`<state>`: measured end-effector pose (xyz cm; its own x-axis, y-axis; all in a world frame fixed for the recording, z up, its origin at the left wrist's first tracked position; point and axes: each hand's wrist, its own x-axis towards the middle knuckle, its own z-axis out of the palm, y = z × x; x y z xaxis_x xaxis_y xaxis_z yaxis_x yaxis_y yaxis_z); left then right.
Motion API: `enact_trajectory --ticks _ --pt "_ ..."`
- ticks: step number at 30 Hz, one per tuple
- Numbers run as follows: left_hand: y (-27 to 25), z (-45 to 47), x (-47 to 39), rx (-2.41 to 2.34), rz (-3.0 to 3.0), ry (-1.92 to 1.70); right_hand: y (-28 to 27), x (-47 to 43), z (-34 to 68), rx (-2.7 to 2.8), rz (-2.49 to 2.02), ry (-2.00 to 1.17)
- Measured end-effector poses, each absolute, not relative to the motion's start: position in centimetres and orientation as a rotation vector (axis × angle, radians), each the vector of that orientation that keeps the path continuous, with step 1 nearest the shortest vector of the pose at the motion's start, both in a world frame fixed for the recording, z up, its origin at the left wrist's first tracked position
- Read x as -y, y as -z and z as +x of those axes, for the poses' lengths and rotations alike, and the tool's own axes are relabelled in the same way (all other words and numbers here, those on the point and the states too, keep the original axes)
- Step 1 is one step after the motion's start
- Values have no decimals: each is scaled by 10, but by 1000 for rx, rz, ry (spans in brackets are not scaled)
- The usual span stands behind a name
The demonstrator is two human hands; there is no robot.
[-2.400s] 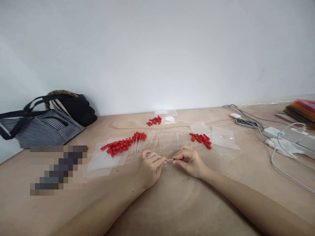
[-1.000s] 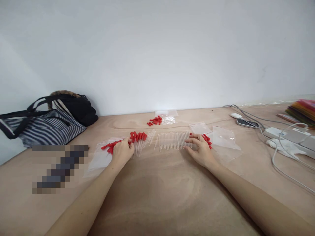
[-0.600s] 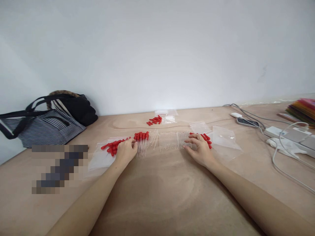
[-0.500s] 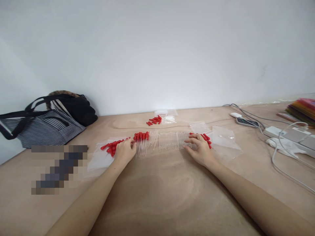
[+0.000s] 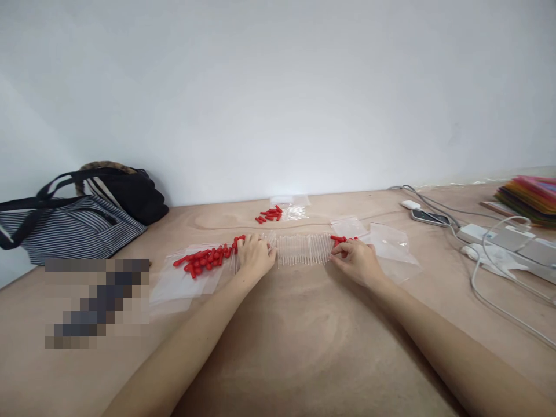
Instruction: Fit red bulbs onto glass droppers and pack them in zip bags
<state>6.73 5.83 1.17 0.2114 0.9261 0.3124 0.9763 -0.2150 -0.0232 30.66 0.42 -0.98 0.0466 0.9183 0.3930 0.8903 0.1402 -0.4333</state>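
My left grip [image 5: 256,258] curls over the left end of a row of clear tubes [image 5: 304,249] on a wooden bench [image 5: 295,336], just beside a heap of red caps [image 5: 202,262] lying on plastic bags [image 5: 174,286]; I cannot tell whether it holds anything. At the row's right end, my right grip [image 5: 357,263] has thumb and forefinger close together by the last tubes, and whether one is pinched there is unclear. More red caps lie just beyond my knuckles. Near the wall [image 5: 282,104] sits a smaller red cluster [image 5: 272,214]. A striped bag [image 5: 87,229] rests at left, a phone [image 5: 430,217] at right.
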Motion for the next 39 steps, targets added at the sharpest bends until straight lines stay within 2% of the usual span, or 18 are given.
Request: enact_trajectory --ticks 6,13,22,26,34,39 --pt "-10 81 -67 1912 -2210 212 -7 -4 330 1738 -1934 -20" --pt "-17 83 -62 1903 -2216 148 -1 -7 330 1784 -2094 78" --pt "-8 54 -5 1301 -2600 269 8 -17 326 1836 -2192 193" --pt "3 47 0 1207 -2668 347 9 -18 321 1834 -2258 188" --pt "-3 52 1 1312 -2810 412 13 -22 319 1763 -2297 173" --pt "3 55 1 1403 -2825 468 7 -10 314 1652 -2077 271"
